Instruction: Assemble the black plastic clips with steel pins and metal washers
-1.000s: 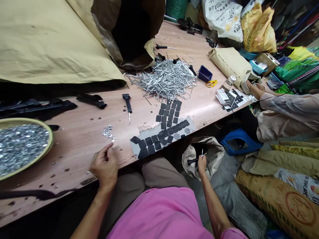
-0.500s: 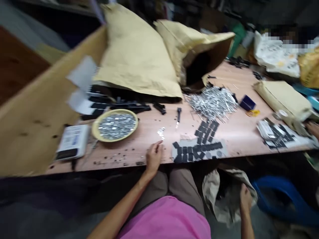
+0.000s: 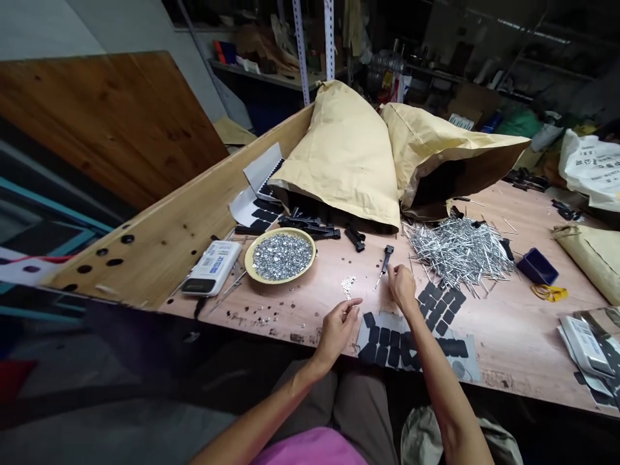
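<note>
Black tool (image 3: 386,258) just beside my curled right hand (image 3: 402,288).
Whether its fingers grip anything, I cannot tell; my left hand (image 3: 338,327) is loosely curled, its hold unclear too, with loose washers (image 3: 347,284) just beyond its fingertips. A careless sweep of that hand could scatter them, and a bump from my right knuckles could knock the tool among them.

I list: one white digital scale (image 3: 213,268), beside a plywood side board (image 3: 165,232); one brown wooden panel (image 3: 116,123), upper left; two tan paper sacks (image 3: 346,161), adjacent, the right one open-mouthed; one dark-blue plastic box (image 3: 537,267), a yellow looped item (image 3: 549,293) just beside; one white printed sack (image 3: 591,165), far right.
</note>
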Demonstrator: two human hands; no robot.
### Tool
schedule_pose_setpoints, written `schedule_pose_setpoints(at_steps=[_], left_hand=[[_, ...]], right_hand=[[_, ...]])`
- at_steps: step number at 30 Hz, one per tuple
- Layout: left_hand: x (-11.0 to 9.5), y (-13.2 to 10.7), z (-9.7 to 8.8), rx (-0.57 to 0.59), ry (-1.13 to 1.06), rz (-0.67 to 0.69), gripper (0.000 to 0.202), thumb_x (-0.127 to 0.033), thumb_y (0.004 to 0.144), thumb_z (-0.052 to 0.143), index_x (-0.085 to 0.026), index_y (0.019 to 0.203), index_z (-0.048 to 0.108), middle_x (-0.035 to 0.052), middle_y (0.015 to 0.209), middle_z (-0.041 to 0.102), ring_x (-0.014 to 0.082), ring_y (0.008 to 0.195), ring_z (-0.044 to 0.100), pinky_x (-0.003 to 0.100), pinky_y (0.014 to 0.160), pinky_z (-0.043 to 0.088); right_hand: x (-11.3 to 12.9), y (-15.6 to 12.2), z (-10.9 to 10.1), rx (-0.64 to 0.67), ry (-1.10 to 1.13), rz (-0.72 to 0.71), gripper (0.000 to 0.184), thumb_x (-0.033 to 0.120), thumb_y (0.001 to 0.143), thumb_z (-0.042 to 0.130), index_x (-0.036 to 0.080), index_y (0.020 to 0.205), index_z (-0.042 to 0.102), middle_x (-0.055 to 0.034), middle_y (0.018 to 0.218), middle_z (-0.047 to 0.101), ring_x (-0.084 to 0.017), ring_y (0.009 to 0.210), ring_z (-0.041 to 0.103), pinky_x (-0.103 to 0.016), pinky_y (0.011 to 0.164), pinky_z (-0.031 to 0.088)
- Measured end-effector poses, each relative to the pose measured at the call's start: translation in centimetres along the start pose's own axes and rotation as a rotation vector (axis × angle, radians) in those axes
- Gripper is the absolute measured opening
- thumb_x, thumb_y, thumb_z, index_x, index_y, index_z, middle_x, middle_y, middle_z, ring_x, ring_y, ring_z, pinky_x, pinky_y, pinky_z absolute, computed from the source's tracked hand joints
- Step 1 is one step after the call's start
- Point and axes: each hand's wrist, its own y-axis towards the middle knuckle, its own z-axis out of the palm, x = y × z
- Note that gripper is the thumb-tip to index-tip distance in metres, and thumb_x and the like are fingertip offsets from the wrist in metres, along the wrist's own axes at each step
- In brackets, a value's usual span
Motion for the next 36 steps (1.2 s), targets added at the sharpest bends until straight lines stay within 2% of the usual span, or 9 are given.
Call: schedule_pose_setpoints(at_steps=[4,7,10,14,18,21,24,31,36], left_hand=[[-0.6,0.4,-1.3,0.075,-0.245,-0.248,0.034,-0.041,0.074,0.061,-0.014,0.094,0.067,-0.0039,0.059,0.054,0.0044,0.039,0.038,0.017,0.037,0.029],[-1.8,1.4,-1.6,0.142,-0.487,-0.464,0.031,-0.039,0.073,0.065,-0.012,0.089,0.066,-0.0018,0.061,0.058,0.0031,0.039,0.040,0.016,0.038,0.032],[-2.6,2.4,-1.3,0.226,-0.687,-0.643,0.028,-0.037,0.079,0.062,-0.010,0.085,0.067,0.0068,0.072,0.066,0.0092,0.055,0.058,0.020,0.053,0.047],[-2.2,2.6,-0.6,0.298,-0.798,-0.764,0.019,-0.031,0.079,0.063,-0.014,0.086,0.068,0.0081,0.082,0.070,0.0142,0.071,0.065,0.022,0.061,0.051],[-1.0,2.4,-0.5,0.278,-0.809,-0.854,0.020,-0.011,0.067,0.072,-0.013,0.086,0.065,0.0052,0.076,0.068,0.0125,0.064,0.064,0.019,0.055,0.050],[-1.0,2.7,-1.1,0.104,-0.823,-0.808,0.018,-0.008,0.069,0.070,-0.013,0.084,0.062,0.0029,0.069,0.065,0.0090,0.055,0.059,0.017,0.048,0.047],[-1.8,2.9,-1.7,0.058,-0.800,-0.744,0.015,-0.006,0.069,0.069,-0.011,0.082,0.062,0.0033,0.066,0.063,0.0053,0.049,0.052,0.012,0.038,0.037],[-2.7,2.4,-1.6,0.137,-0.660,-0.827,0.014,-0.018,0.067,0.072,-0.010,0.071,0.061,-0.0009,0.054,0.055,0.0002,0.039,0.039,0.010,0.033,0.022],[-2.5,2.2,-1.2,0.178,-0.618,-0.754,0.028,-0.028,0.057,0.078,-0.011,0.071,0.060,-0.0039,0.050,0.053,-0.0003,0.036,0.034,0.012,0.033,0.016]], right_hand=[[2.3,3.5,0.2,0.026,-0.027,0.015,0.018,0.028,0.077,0.058,0.010,0.077,0.064,-0.0174,0.078,0.066,-0.028,0.082,0.062,-0.035,0.071,0.043],[2.4,1.9,-1.2,0.007,0.011,-0.071,0.020,0.029,0.081,0.053,0.012,0.082,0.063,-0.0114,0.075,0.066,-0.022,0.074,0.062,-0.033,0.070,0.045],[1.2,-3.0,-2.1,-0.061,0.185,-0.415,0.025,0.036,0.085,0.049,0.016,0.094,0.063,-0.0091,0.082,0.067,-0.019,0.068,0.061,-0.033,0.064,0.049],[-1.6,-9.6,-0.9,-0.024,0.121,-0.931,0.022,0.023,0.088,0.047,0.023,0.103,0.064,-0.0090,0.096,0.069,-0.020,0.087,0.065,-0.034,0.074,0.052],[-3.4,-10.7,0.9,0.000,0.026,-1.157,0.031,0.017,0.089,0.048,0.028,0.115,0.059,-0.0070,0.109,0.066,-0.022,0.105,0.058,-0.038,0.085,0.049],[-3.7,-8.1,1.4,-0.062,0.052,-0.950,0.033,0.024,0.091,0.043,0.024,0.122,0.054,-0.0106,0.112,0.062,-0.022,0.105,0.057,-0.037,0.085,0.049],[-3.7,-4.9,1.9,-0.053,-0.010,-0.652,0.032,0.024,0.093,0.036,0.019,0.116,0.058,-0.0111,0.099,0.062,-0.020,0.090,0.060,-0.033,0.075,0.050],[-3.1,-2.5,3.2,0.139,-0.315,-0.601,0.018,0.017,0.087,0.044,0.019,0.087,0.063,-0.0088,0.087,0.061,-0.021,0.082,0.054,-0.029,0.067,0.043],[-2.4,-3.3,3.0,0.164,0.062,-0.453,0.010,0.014,0.080,0.047,0.019,0.077,0.054,-0.0059,0.079,0.061,-0.019,0.075,0.056,-0.030,0.066,0.044]])
